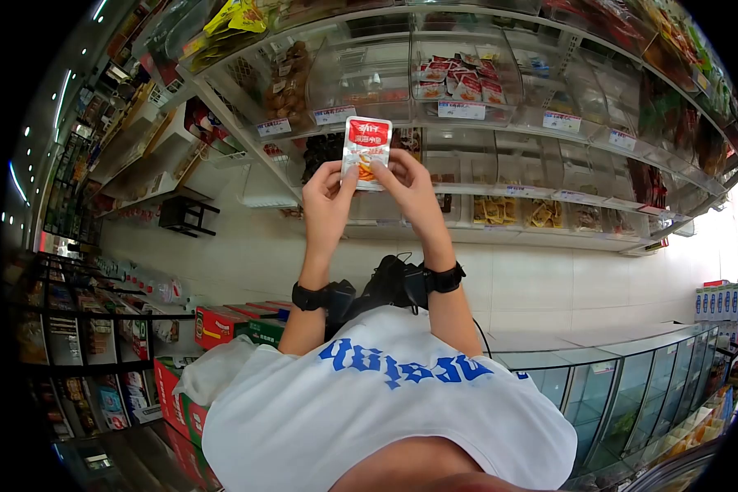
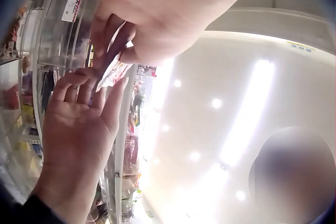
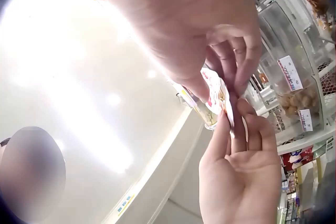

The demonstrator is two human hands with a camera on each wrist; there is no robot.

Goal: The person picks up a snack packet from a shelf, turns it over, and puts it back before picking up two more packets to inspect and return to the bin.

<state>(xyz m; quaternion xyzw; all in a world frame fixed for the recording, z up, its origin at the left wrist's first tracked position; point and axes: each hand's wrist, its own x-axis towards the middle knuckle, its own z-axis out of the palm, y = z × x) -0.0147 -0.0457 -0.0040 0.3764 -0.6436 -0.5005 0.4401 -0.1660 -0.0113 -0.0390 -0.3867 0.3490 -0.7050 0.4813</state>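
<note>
I hold a small snack packet [image 1: 366, 152], red across the top and white below with an orange picture, up before the clear-binned shelves [image 1: 500, 123], my left hand [image 1: 328, 201] and right hand [image 1: 407, 187] each pinching a lower edge with thumb and curled fingers. The head view shows the printed front; the 2 wrist views show only its thin crinkled edge between my fingers [image 3: 247, 50], plus bright ceiling lights [image 2: 252, 113].

Snack packet [image 1: 366, 152] held between left hand [image 1: 328, 205] and right hand [image 1: 412, 190], before the far shelving [image 1: 500, 123]; cartons [image 1: 221, 324] near left.
</note>
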